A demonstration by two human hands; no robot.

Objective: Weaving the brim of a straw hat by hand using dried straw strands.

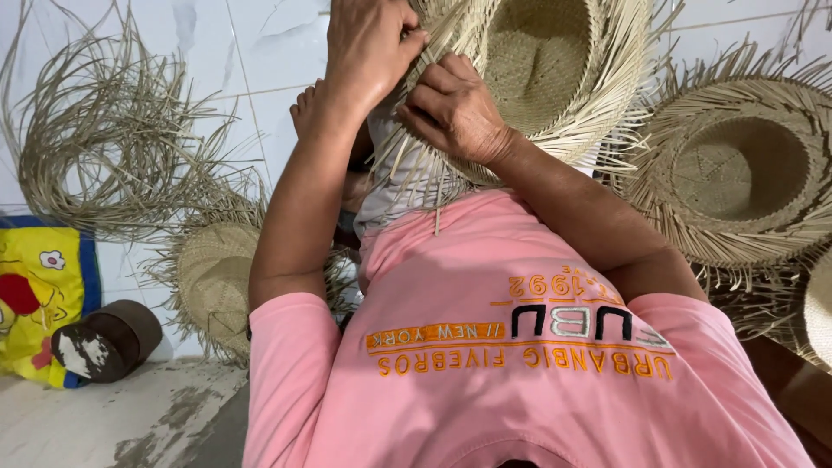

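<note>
I work the rim of an unfinished pale straw hat with a round woven crown and loose, unwoven brim ends (542, 65), held up at twelve o'clock in my view, crown hollow facing me. My left hand (368, 48) is closed on the straw strands at the hat's edge, fingers pinching them at about eleven o'clock. My right hand (455, 113) sits just beside it and slightly lower, also clamped on the fringe of strands, so both hands meet on the same stretch of rim. Below them my pink short-sleeved shirt with orange and black printing (520, 364) fills the six o'clock half of the view. At three o'clock a second unfinished straw hat with a spiky fringe (737, 169) lies on the white tiled floor (269, 52). At nine o'clock lies a loose ring of tangled straw (108, 143), with a third straw hat (212, 277) at about eight o'clock, near a yellow and blue printed bag (39, 286) and a dark brown round cap (108, 340).
</note>
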